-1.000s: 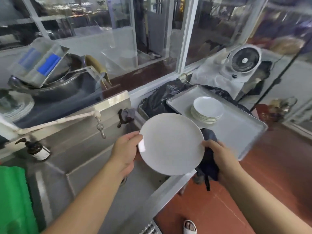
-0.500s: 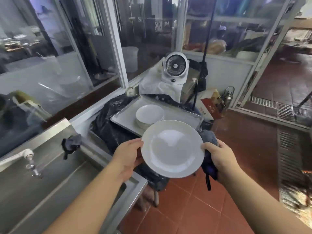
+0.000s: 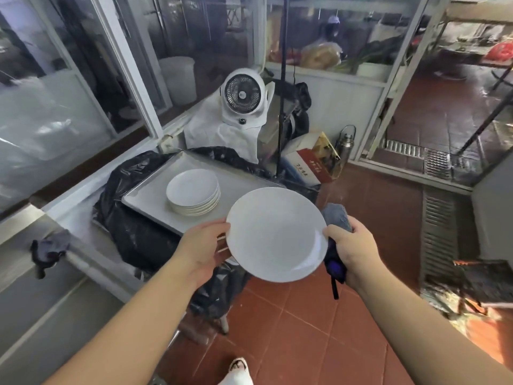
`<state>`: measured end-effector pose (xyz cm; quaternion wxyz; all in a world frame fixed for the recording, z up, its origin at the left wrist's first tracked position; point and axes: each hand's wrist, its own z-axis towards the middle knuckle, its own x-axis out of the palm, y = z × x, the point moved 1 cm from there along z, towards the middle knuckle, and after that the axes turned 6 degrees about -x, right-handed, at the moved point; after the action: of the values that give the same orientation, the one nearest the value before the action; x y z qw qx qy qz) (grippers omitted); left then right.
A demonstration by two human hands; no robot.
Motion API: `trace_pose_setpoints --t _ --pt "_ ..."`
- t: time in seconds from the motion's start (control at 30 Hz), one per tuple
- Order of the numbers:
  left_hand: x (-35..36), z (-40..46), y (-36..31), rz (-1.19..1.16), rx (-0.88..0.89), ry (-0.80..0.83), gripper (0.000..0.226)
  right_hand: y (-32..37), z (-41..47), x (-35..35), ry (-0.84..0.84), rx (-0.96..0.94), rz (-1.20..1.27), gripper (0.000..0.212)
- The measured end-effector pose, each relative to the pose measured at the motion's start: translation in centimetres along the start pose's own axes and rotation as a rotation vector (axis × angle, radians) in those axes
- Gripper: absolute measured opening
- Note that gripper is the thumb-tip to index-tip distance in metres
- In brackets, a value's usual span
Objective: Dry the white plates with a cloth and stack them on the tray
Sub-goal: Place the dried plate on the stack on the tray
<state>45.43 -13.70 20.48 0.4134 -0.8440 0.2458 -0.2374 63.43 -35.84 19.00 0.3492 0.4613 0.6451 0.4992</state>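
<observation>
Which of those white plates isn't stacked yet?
The plate held between both hands, in front of the tray. The others sit piled in one stack on the tray.

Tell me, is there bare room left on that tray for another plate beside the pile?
Yes. The metal tray has a bare strip between the stack of plates and its far rim by the black plastic sheet. Its right part is hidden behind the held plate, which the left hand and right hand grip.

Bare forearms, no sleeves; a white patterned slipper (image 3: 238,369) on one foot.
</observation>
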Motion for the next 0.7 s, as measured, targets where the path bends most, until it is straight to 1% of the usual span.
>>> trace_pose_setpoints --t 0.17,0.23,0.33,0.43,0.57,0.7 --pt "-0.4 5.1 -1.1 -0.041 -0.029 -0.004 0.028 0.3 4.3 2.5 -0.01 0.011 -0.018 0.024" --pt "-0.7 7.3 -1.9 -0.064 -0.04 0.012 0.033 0.9 6.3 4.1 -0.009 0.011 -0.046 0.026" --pt "-1.8 10.4 -3.7 -0.107 -0.069 0.006 0.03 1.8 9.5 7.1 0.0 0.019 -0.109 0.029" --pt "-3.5 13.3 -5.5 -0.144 -0.095 -0.022 0.019 2.5 12.1 10.6 0.028 0.005 -0.16 0.031" --pt "-5.5 16.3 -7.2 -0.147 -0.108 -0.045 0.02 3.0 15.1 14.8 0.074 -0.001 -0.253 0.035" --pt "-7.9 18.7 -8.0 -0.223 -0.12 -0.104 0.022 3.6 18.5 19.3 0.139 0.002 -0.296 0.035"
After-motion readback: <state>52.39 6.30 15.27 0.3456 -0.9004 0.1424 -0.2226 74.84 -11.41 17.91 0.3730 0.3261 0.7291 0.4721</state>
